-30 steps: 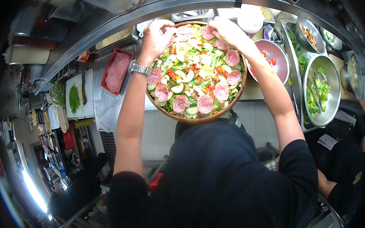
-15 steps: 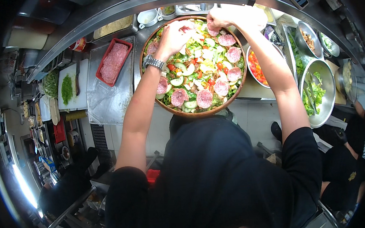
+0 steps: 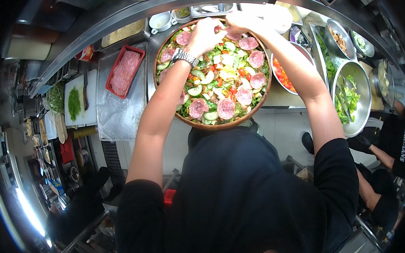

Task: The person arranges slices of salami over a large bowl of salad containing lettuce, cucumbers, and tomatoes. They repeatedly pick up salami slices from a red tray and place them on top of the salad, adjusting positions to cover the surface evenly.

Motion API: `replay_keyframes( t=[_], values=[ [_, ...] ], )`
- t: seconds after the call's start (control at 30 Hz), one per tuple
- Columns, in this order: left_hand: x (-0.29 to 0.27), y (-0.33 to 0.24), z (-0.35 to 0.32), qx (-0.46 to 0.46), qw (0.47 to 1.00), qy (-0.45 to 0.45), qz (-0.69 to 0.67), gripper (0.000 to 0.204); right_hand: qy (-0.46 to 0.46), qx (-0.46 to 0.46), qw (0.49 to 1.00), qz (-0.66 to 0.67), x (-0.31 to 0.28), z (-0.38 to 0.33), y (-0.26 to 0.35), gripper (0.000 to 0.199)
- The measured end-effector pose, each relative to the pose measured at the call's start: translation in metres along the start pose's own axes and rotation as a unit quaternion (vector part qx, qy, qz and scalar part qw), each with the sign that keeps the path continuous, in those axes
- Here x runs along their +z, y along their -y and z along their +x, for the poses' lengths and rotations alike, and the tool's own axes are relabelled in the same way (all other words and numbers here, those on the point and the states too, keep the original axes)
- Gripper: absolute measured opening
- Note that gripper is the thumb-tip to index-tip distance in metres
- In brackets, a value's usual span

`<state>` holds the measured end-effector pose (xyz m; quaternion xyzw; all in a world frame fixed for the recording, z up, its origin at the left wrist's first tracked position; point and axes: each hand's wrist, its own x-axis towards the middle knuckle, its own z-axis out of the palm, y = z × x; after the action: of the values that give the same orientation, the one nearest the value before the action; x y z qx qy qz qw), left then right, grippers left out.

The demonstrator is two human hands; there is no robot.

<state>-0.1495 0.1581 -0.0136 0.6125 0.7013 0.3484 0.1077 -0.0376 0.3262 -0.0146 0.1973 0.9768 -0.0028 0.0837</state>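
Observation:
A wide wooden bowl (image 3: 232, 125) holds a mixed salad (image 3: 227, 72) of lettuce, cucumber, tomato and pale cubes, ringed with folded salami slices (image 3: 226, 109). Over the bowl's far side, my left hand (image 3: 205, 35), a watch on its wrist, has its fingers closed in a pinch. What lies between them is mostly hidden. Just to its right my right hand (image 3: 240, 22) pinches a salami slice (image 3: 233, 34) at the far rim. The two hands are close together, their fingertips only a short way apart.
Left of the bowl, a red tray (image 3: 126, 71) of stacked salami rests on a metal sheet (image 3: 118, 113). Beyond it lies a cutting board (image 3: 82, 116) with chopped greens and a knife. On the right are a bowl of diced tomato (image 3: 280, 75) and a steel lettuce bowl (image 3: 366, 109). A metal rail (image 3: 158, 6) crosses overhead.
My left hand has moved right, toward my right hand, uncovering salami at the bowl's upper left. My right hand has shifted slightly left. A co-worker at the right has moved.

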Motion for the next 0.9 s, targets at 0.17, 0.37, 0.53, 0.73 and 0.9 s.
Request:
replay_keyframes(
  t=[0.17, 0.37, 0.53, 0.73, 0.9],
  values=[
    [0.017, 0.000, 0.007, 0.052, 0.994, -0.045, 0.085, 0.025, 0.002, 0.013, 0.996, 0.091, -0.031, -0.019, -0.003, 0.022],
    [0.028, 0.000, 0.024, 0.028, 0.998, -0.058, 0.026, 0.028, -0.055, -0.042, 0.979, 0.193, -0.045, -0.040, -0.026, 0.022],
    [0.039, 0.001, 0.035, -0.005, 1.000, -0.015, -0.001, 0.026, -0.137, 0.012, 0.982, 0.128, -0.038, -0.046, -0.017, 0.017],
    [0.045, 0.011, 0.036, -0.018, 0.996, -0.007, -0.087, 0.023, -0.165, 0.057, 0.981, 0.082, -0.007, -0.060, -0.006, 0.019],
    [0.034, 0.020, 0.031, -0.059, 0.979, 0.025, -0.191, 0.020, -0.257, 0.026, 0.934, 0.249, 0.029, -0.061, -0.001, 0.028]
  ],
)
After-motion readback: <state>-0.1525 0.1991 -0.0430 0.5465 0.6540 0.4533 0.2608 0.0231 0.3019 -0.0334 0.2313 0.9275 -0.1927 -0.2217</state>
